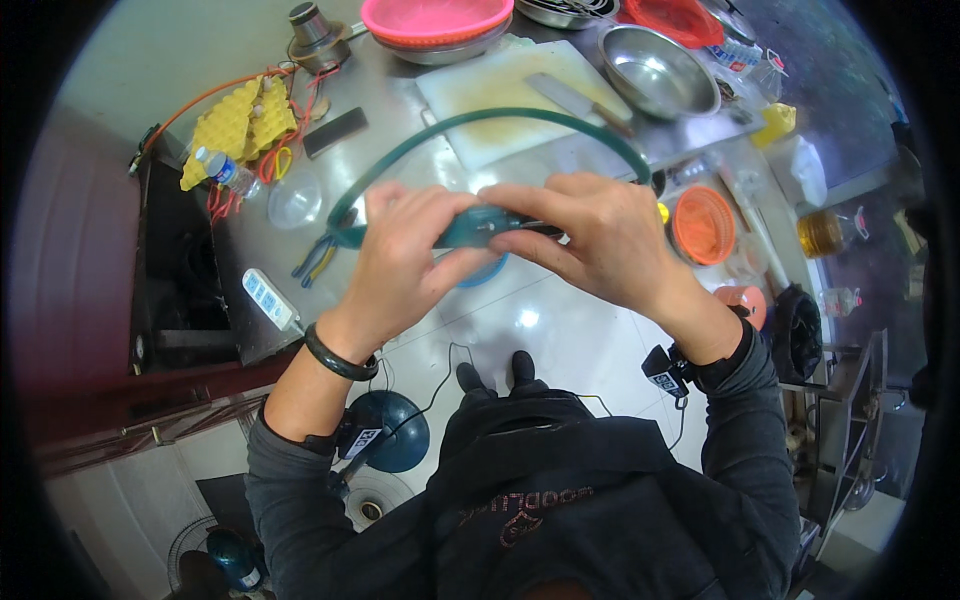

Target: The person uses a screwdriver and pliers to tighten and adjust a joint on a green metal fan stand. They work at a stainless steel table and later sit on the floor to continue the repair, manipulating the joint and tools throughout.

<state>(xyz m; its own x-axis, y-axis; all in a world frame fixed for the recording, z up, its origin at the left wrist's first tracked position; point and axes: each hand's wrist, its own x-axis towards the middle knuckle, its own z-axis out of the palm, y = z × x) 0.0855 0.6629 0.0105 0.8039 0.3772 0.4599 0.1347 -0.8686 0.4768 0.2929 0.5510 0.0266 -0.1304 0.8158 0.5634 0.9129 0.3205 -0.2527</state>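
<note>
We record the hose [520, 113] as dark green. We find the egg tray [225, 127] yellow, the upper basin [437, 16] bright pink and the basket [703, 226] orange. We note yellowish staining on the white cutting board [480, 92], a brown knife handle [613, 120], a white power strip [268, 298] with blue socket faces, and darker grid lines across the pale floor [560, 350].
</note>
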